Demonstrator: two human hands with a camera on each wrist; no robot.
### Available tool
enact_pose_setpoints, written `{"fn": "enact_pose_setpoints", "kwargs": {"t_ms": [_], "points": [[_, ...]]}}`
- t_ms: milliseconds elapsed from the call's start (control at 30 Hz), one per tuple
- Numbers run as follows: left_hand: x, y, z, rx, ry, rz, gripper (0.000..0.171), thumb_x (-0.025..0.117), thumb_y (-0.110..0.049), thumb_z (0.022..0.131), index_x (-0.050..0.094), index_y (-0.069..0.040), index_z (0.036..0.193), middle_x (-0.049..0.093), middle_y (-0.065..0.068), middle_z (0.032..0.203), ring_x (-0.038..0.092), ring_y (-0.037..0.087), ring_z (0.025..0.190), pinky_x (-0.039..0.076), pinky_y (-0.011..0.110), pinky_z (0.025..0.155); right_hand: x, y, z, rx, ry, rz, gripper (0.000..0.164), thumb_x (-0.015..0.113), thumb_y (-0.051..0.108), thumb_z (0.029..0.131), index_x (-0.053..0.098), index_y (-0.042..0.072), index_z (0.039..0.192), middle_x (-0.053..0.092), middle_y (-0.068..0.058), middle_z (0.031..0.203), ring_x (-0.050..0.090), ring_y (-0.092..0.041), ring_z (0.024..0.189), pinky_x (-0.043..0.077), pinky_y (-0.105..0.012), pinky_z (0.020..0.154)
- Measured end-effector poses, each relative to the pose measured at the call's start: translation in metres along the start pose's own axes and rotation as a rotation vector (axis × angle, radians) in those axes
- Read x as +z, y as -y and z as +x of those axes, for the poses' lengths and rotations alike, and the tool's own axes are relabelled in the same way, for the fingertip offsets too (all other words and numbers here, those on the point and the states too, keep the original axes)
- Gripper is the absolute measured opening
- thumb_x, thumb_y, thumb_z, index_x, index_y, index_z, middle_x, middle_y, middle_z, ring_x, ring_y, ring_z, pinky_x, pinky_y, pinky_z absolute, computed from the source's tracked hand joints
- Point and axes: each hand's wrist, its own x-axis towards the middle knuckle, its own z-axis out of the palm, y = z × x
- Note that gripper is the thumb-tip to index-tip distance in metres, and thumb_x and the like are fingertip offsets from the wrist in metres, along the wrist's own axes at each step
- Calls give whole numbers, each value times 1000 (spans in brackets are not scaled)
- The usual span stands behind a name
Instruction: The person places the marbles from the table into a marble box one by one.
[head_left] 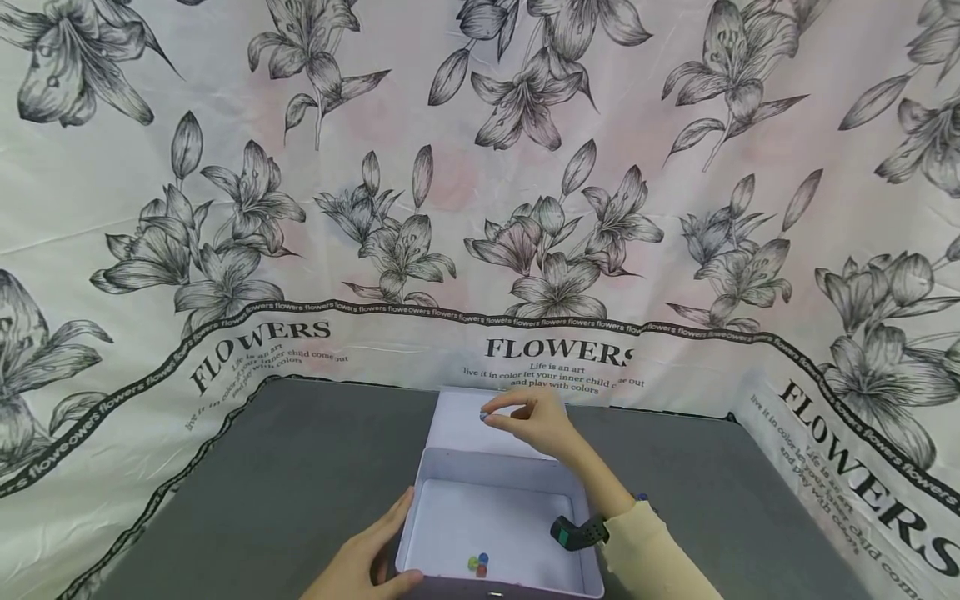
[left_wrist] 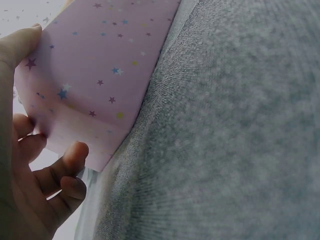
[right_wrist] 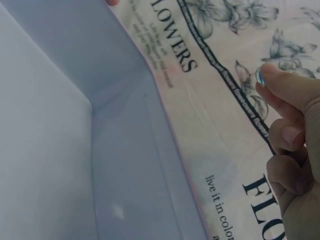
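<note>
Between the thumb and index finger of my right hand (head_left: 536,421) is a small blue marble (right_wrist: 259,76), held above the raised lid of an open box (head_left: 495,468). The box's pale lilac inside faces me, and its lid (head_left: 456,423) lies back on the far side. My left hand (head_left: 363,557) grips the box's near left corner, thumb at the front rim. In the left wrist view, the box's outer side (left_wrist: 107,60) is pink with small stars. Several small marbles (head_left: 482,571), among them yellow, blue and red, lie inside near the front wall.
A dark grey tabletop (head_left: 322,450) surrounds the box. Behind it and along the sides hangs a white cloth (head_left: 420,350) printed with flowers and lettering. A black band (head_left: 577,533) is worn on the right wrist, over the box's right side.
</note>
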Motion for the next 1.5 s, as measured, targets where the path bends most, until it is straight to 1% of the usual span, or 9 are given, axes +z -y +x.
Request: {"fn": "enact_pose_setpoints", "kwargs": {"t_ms": [133,267,367,600,700,833,1067,1167,1500], "points": [[0,-2,2,-14,11,-11,93,74,-45,99,24,-8,169,28,24,171,45,-1,60,47,23,56,9,-4,0,-8,49,9,15,79,9,97,83,6,111,79,-11,114,46,-8,54,35,-22,51],[0,-4,3,-4,12,-20,93,75,-44,99,24,-7,169,29,24,170,46,0,60,47,23,56,17,-10,-1,-9,99,-34,15,80,12,97,83,7,110,81,-8,111,65,-23,64,42,-22,55],[-1,-5,2,7,9,-20,93,76,-43,99,25,-6,168,30,25,170,46,0,59,47,24,55,23,-14,-1,-16,139,-67,17,80,14,97,83,5,111,81,-6,111,70,-28,71,45,-21,58],[-2,-3,4,-11,6,-11,94,75,-44,99,25,-6,168,29,25,170,46,0,58,47,23,56,30,-16,-1,-15,190,-97,14,81,14,95,84,10,108,81,-4,109,38,-2,48,34,-20,51],[-2,-3,4,-2,2,0,94,76,-44,98,25,-6,168,30,26,170,45,0,58,47,24,55,32,-18,0,-44,228,-117,12,82,14,95,85,10,106,82,-4,106,37,2,48,35,-19,51],[-2,-3,4,4,-4,6,94,76,-43,98,25,-8,169,30,25,170,46,0,58,47,23,55,35,-21,0,-100,273,-129,11,82,13,94,85,8,104,82,-5,103,47,2,52,40,-17,52],[0,-2,3,-3,-5,4,92,76,-41,98,26,-10,169,30,25,170,44,-1,60,46,23,55,39,-20,-2,-135,322,-182,9,83,11,93,85,7,101,82,-4,102,35,5,49,33,-16,50],[1,-2,4,5,-5,-2,92,76,-39,99,26,-9,169,29,26,170,44,-1,59,47,23,55,39,-17,-3,-158,346,-191,9,83,9,92,85,6,101,82,-4,103,40,2,53,33,-15,51],[2,-3,6,17,-10,10,93,77,-41,98,26,-9,169,31,26,169,46,-1,58,47,23,54,38,-18,-5,-141,366,-195,12,83,11,93,84,5,103,82,-4,105,39,4,53,34,-15,51]]}}
